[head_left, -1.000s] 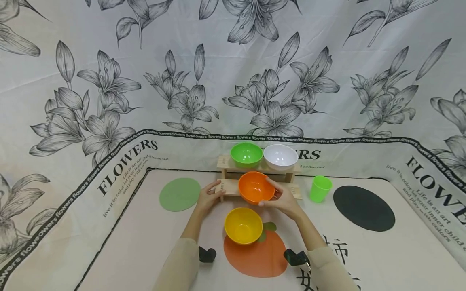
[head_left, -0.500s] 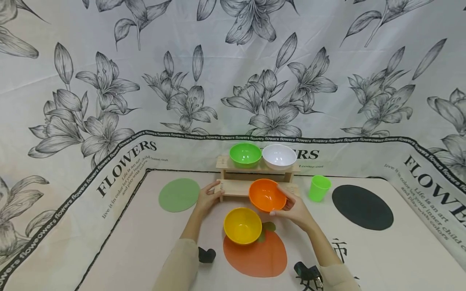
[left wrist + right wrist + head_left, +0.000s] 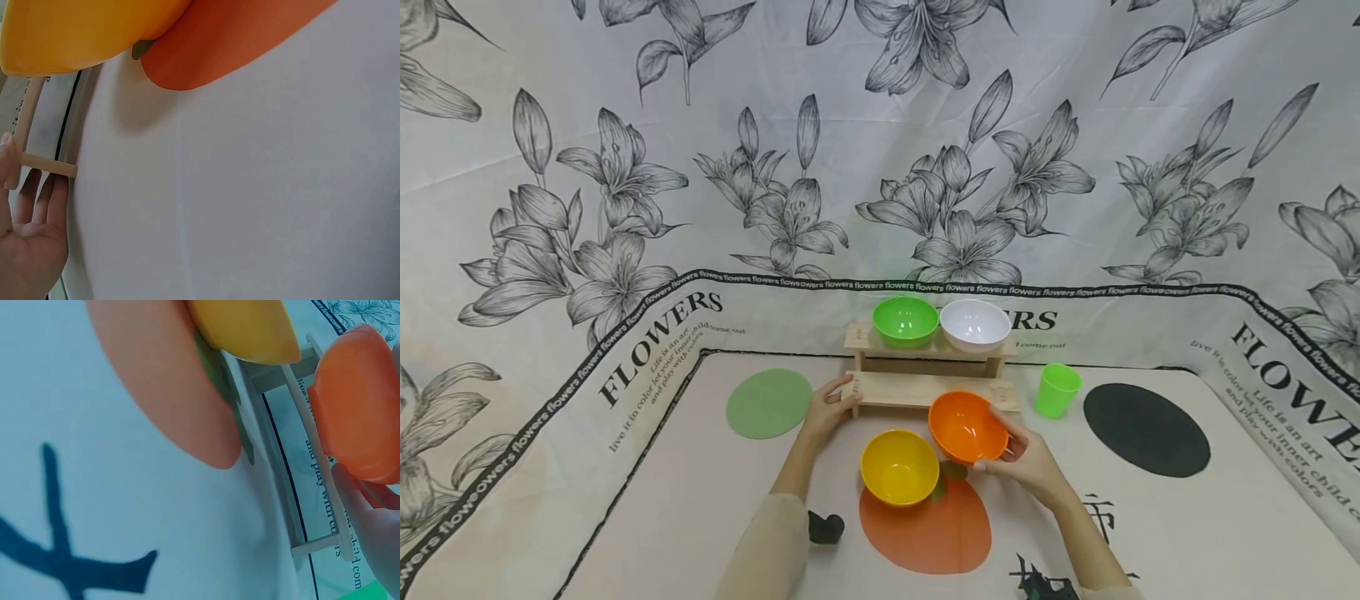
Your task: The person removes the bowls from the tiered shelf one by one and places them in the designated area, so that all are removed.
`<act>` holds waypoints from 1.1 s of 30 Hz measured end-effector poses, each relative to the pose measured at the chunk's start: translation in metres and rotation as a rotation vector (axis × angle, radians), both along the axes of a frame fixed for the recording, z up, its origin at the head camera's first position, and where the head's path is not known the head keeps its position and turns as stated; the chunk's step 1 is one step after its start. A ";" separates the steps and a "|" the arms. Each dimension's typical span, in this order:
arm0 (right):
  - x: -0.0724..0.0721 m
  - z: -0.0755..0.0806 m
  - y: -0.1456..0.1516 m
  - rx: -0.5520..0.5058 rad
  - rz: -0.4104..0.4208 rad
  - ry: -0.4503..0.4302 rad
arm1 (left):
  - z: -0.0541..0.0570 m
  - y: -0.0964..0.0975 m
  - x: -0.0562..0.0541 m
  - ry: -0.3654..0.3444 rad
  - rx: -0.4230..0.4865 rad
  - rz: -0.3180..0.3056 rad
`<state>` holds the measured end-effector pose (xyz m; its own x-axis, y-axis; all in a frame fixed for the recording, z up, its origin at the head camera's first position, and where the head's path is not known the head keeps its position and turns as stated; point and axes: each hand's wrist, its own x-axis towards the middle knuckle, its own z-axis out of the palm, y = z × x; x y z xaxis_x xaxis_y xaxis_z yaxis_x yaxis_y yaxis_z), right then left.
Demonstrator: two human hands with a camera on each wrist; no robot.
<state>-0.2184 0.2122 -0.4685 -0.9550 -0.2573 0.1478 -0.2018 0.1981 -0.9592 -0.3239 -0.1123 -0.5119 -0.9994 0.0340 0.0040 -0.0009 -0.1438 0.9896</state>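
Observation:
My right hand (image 3: 1026, 458) holds an orange bowl (image 3: 967, 427) by its right side, thumb near the rim and fingers beneath. The bowl hangs in front of the right half of a two-tier wooden rack (image 3: 925, 390), also seen behind it in the right wrist view. At the rack's left end, my left hand (image 3: 831, 410) grips the lower board. The left wrist view shows its thumb on the board and its fingers (image 3: 57, 200) behind the leg. A yellow bowl (image 3: 900, 468) sits on the table between my forearms, left of the orange one.
A green bowl (image 3: 906, 322) and a white bowl (image 3: 975, 325) stand side by side on the rack's upper tier. Right of the rack is a green cup (image 3: 1058, 390). The tablecloth carries a black oval (image 3: 1147, 430), a green circle (image 3: 770, 403) and an orange fruit print (image 3: 925, 533).
My right hand has carried the orange bowl off the rack's lower tier, rightward and toward me. The left hand stays at the rack's end.

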 end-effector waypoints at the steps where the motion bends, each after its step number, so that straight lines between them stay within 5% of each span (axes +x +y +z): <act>1: 0.002 -0.001 0.001 -0.009 0.000 -0.004 | 0.000 0.000 0.000 0.002 -0.006 -0.001; 33: 0.028 -0.020 0.013 -0.028 0.002 -0.119 | 0.002 0.001 0.003 -0.019 0.006 0.021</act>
